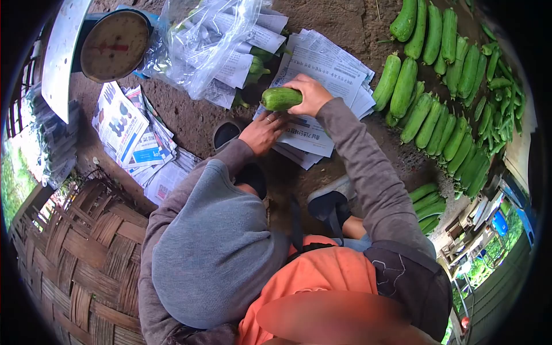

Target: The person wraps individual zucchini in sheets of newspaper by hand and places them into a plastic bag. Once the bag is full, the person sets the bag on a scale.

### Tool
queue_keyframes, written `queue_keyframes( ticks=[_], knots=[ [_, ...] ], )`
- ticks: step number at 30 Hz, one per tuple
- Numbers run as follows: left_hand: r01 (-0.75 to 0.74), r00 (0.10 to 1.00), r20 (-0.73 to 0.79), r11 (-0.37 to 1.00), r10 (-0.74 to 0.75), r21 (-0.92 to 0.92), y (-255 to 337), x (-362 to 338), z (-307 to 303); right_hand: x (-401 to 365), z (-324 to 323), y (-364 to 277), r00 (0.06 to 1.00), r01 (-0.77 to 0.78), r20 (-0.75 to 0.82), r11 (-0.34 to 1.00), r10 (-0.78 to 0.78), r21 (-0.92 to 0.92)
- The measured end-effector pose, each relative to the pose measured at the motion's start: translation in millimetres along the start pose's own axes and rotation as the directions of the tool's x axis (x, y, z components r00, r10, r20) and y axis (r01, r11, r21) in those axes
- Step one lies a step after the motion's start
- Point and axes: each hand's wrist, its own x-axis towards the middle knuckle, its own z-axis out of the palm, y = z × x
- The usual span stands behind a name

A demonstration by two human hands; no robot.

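A green squash (278, 99) is gripped in my right hand (311, 95), its blunt end pointing left, above a stack of newspaper sheets (322, 69) on the ground. My left hand (263, 132), with a ring on one finger, rests at the lower left edge of the sheets, just below the squash; its fingertips are partly hidden, so what they grip cannot be made out. Beyond the left hand, a clear plastic bag (201, 52) lies over squashes wrapped in newspaper (236, 66).
Rows of green squashes (437, 126) cover the ground at the right. A round dial scale (115, 46) stands at the upper left. More newspapers (135, 135) lie left of my left arm, beside a woven basket (80, 259). My shoe (330, 204) is below the sheets.
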Motion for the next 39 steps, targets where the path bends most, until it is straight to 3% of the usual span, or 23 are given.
queue_keyframes(
  ticks=[2, 5, 8, 9, 11, 15, 18, 21, 27, 28, 32, 38, 39],
  knots=[
    [-0.014, 1.000, -0.005, 0.997, 0.014, -0.072, 0.2, -1.5, -6.6, -5.9, 10.2, 0.4, 0.998, -0.012, -0.067, 0.996, 0.005, -0.094],
    [-0.017, 0.957, -0.290, 0.996, -0.009, -0.084, 1.4, 2.4, -24.8, -23.8, 6.8, -5.6, 0.982, 0.032, -0.180, 0.994, -0.050, -0.101],
    [0.050, 0.920, -0.370, 0.976, -0.128, -0.212, -2.1, 16.0, -40.8, -55.5, -11.3, -17.4, 0.969, -0.012, -0.246, 0.999, 0.022, 0.043],
    [0.071, 0.903, -0.395, 0.967, -0.166, -0.244, -3.9, 19.9, -41.2, -67.3, -15.0, -25.1, 0.977, -0.025, -0.214, 1.000, 0.022, -0.014],
    [0.079, 0.925, -0.323, 0.931, -0.202, -0.358, -10.1, 22.9, -37.2, -89.9, -19.8, -40.4, 0.988, -0.044, -0.152, 0.990, 0.024, -0.131],
    [0.084, 0.963, -0.207, 0.918, -0.175, -0.387, -11.3, 24.5, -44.8, -112.7, -6.0, -26.5, 0.975, -0.072, -0.223, 0.974, 0.022, -0.217],
    [0.076, 0.966, -0.194, 0.908, -0.169, -0.412, -8.4, 23.1, -53.5, -108.0, -6.3, -26.7, 0.962, -0.144, -0.247, 0.983, 0.114, -0.110],
    [0.058, 0.951, -0.254, 0.909, -0.176, -0.413, -8.5, 26.9, -53.8, -102.5, -6.4, -25.4, 0.956, -0.220, -0.224, 0.969, 0.191, -0.116],
    [0.106, 0.890, -0.377, 0.921, -0.256, -0.375, -19.0, 51.8, -46.2, -96.7, -18.3, -60.4, 0.850, -0.061, -0.526, 0.989, -0.019, -0.134],
    [0.118, 0.885, -0.382, 0.922, -0.266, -0.368, -20.7, 58.2, -45.8, -96.2, -14.9, -68.4, 0.844, 0.051, -0.518, 0.982, -0.139, -0.181],
    [0.189, 0.884, -0.328, 0.898, -0.332, -0.398, -22.1, 72.2, -51.3, -89.9, 11.6, -63.4, 0.880, 0.014, -0.470, 0.992, -0.070, -0.122],
    [0.238, 0.899, -0.209, 0.830, -0.385, -0.504, -25.0, 69.2, -50.5, -88.3, 17.8, -56.2, 0.828, -0.076, -0.559, 0.979, -0.043, -0.188],
    [0.221, 0.907, -0.194, 0.814, -0.374, -0.536, -28.8, 70.0, -51.5, -88.2, 15.6, -55.2, 0.808, -0.148, -0.588, 0.977, 0.032, -0.151]
  ],
)
